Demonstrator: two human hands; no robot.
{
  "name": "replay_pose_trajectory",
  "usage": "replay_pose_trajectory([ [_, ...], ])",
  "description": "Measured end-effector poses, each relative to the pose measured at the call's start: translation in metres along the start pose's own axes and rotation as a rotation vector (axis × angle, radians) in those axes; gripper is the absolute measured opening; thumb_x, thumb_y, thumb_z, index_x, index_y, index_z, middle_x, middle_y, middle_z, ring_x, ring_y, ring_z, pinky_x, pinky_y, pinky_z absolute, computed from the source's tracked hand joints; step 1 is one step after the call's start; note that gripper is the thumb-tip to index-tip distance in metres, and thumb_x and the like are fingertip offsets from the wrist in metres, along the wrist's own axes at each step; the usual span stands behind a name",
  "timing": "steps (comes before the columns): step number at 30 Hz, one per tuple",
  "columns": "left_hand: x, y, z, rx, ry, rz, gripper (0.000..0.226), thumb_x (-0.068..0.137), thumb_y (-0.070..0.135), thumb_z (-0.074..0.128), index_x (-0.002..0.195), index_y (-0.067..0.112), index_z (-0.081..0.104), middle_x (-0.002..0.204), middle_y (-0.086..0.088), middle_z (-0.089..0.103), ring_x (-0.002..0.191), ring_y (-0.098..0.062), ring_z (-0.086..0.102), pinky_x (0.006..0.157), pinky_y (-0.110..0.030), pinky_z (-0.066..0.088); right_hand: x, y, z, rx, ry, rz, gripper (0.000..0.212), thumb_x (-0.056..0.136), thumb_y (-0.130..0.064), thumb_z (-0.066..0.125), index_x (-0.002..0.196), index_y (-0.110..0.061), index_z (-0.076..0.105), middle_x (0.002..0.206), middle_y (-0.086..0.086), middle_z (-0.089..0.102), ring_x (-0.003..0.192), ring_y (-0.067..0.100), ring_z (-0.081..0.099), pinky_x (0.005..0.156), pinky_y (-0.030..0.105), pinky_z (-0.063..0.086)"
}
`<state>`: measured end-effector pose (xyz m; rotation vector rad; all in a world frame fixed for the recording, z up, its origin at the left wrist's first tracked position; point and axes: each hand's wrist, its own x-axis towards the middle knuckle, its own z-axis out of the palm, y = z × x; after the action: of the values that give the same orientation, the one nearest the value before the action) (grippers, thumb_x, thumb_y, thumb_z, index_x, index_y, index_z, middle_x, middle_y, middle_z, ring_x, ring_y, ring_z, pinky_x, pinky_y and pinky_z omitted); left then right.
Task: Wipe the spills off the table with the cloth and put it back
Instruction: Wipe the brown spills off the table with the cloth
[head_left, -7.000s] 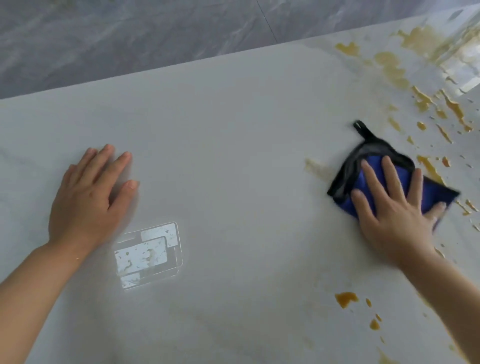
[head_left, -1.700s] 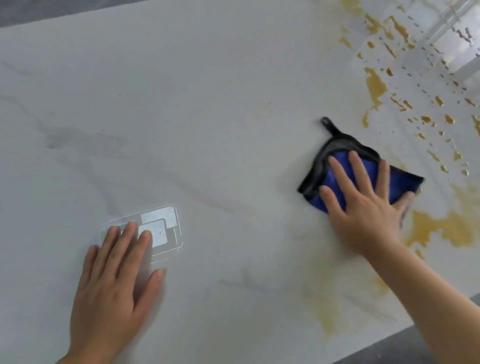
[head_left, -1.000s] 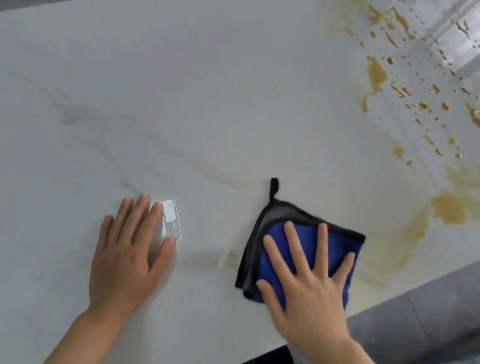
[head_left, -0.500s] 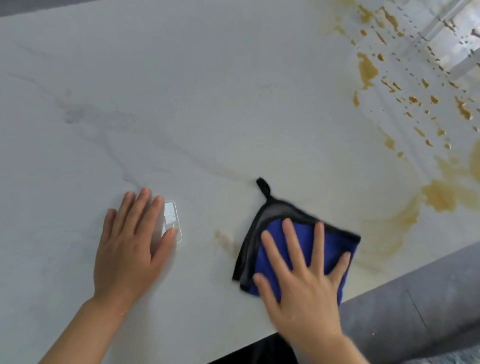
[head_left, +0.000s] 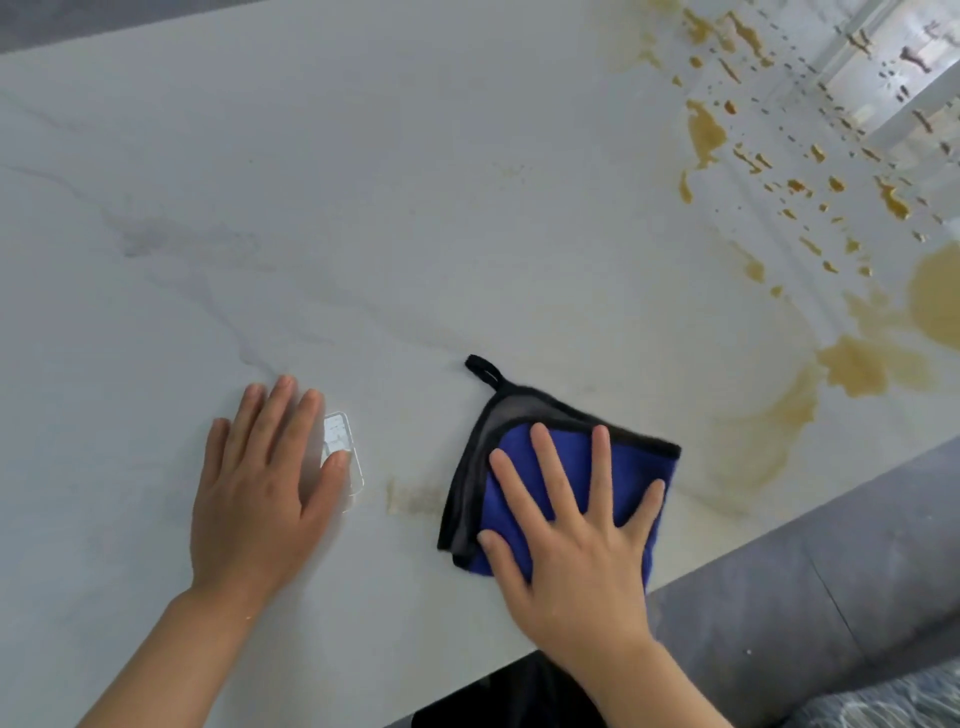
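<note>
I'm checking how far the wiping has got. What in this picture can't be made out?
- Head view: the table under the cloth and right hand is hidden.
- The clear patch is mostly covered by the left hand.
- The large spill is cut off by the right edge.
- Top right, glare blurs the small drops.

The big white marble-look table (head_left: 415, 208) is smooth and semi-glossy, with faint grey veins and a bright window reflection at its far right corner. The yellow-brown liquid spills (head_left: 857, 366) look wet and shiny where they pool, thin and streaky where smeared toward the near edge. The folded blue cloth with black trim (head_left: 618, 467) is soft, matt and fuzzy, like microfibre. A small clear plastic-looking piece (head_left: 345, 447) lies glossy and see-through beside it.
</note>
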<state>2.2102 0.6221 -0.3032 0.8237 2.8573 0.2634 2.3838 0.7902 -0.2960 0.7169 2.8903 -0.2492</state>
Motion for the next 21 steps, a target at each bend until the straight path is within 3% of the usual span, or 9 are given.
replay_pose_trajectory([
  [4,0.000,-0.001,0.001,0.002,0.007,0.004,0.072,0.086,0.058,0.019,0.139,0.013,0.040,0.150,-0.007,0.032,0.142,-0.024,0.022,0.115,-0.048,0.016,-0.036,-0.023,0.012,0.037,-0.047,-0.085,0.062,0.080,-0.066,0.040,0.136,-0.041,0.040,0.152,-0.003,0.032,0.140,0.046,0.016,0.095,0.079,0.013],
  [6,0.000,0.001,0.001,0.009,0.010,0.010,0.079,0.087,0.064,0.011,0.138,0.012,0.042,0.149,-0.009,0.034,0.141,-0.027,0.024,0.114,-0.047,0.016,-0.021,-0.027,0.008,0.043,-0.040,-0.140,0.059,0.083,-0.066,0.037,0.137,-0.043,0.037,0.152,-0.005,0.031,0.140,0.045,0.018,0.095,0.080,0.016],
  [10,0.000,0.001,0.000,0.016,-0.002,0.004,0.077,0.085,0.062,0.016,0.138,0.012,0.041,0.150,-0.008,0.033,0.142,-0.026,0.023,0.116,-0.048,0.016,0.018,0.003,0.000,-0.015,0.020,-0.141,0.055,0.085,-0.063,0.034,0.138,-0.046,0.035,0.152,-0.008,0.032,0.140,0.040,0.020,0.096,0.077,0.015],
  [11,0.000,0.001,0.000,0.019,0.002,0.005,0.079,0.085,0.064,0.013,0.138,0.013,0.041,0.150,-0.007,0.032,0.142,-0.025,0.022,0.116,-0.047,0.015,0.027,0.020,-0.004,-0.031,0.032,-0.078,0.056,0.085,-0.063,0.031,0.139,-0.048,0.031,0.153,-0.009,0.028,0.142,0.038,0.016,0.097,0.076,0.014],
  [15,0.000,0.000,0.000,0.001,0.016,0.007,0.085,0.084,0.069,0.005,0.138,0.013,0.042,0.150,-0.007,0.034,0.142,-0.025,0.024,0.115,-0.046,0.015,0.038,0.102,-0.013,-0.036,-0.032,0.239,0.058,0.080,-0.071,0.003,0.134,-0.059,-0.015,0.156,-0.018,-0.010,0.142,0.023,-0.025,0.106,0.072,0.000],
  [17,0.000,0.000,0.002,-0.004,0.026,0.011,0.081,0.086,0.066,0.010,0.137,0.012,0.042,0.149,-0.008,0.035,0.141,-0.026,0.025,0.114,-0.047,0.016,0.018,0.105,-0.013,-0.042,-0.038,0.286,0.063,0.081,-0.071,0.000,0.141,-0.053,-0.003,0.155,-0.015,-0.008,0.142,0.027,-0.021,0.104,0.074,0.004],
  [19,0.000,0.000,0.004,-0.010,0.037,0.003,0.074,0.086,0.061,0.021,0.137,0.013,0.042,0.150,-0.007,0.034,0.141,-0.024,0.024,0.114,-0.047,0.016,-0.006,0.085,-0.010,-0.019,-0.061,0.214,0.065,0.087,-0.067,0.007,0.144,-0.041,0.020,0.156,-0.005,0.012,0.144,0.037,-0.002,0.097,0.078,0.014],
  [21,0.001,0.000,0.005,-0.021,0.037,-0.013,0.068,0.084,0.053,0.029,0.137,0.013,0.042,0.150,-0.006,0.033,0.141,-0.023,0.023,0.114,-0.046,0.015,-0.010,0.072,-0.010,-0.030,-0.091,0.096,0.061,0.089,-0.064,0.016,0.142,-0.037,0.030,0.154,0.000,0.025,0.141,0.043,0.009,0.092,0.080,0.018],
])
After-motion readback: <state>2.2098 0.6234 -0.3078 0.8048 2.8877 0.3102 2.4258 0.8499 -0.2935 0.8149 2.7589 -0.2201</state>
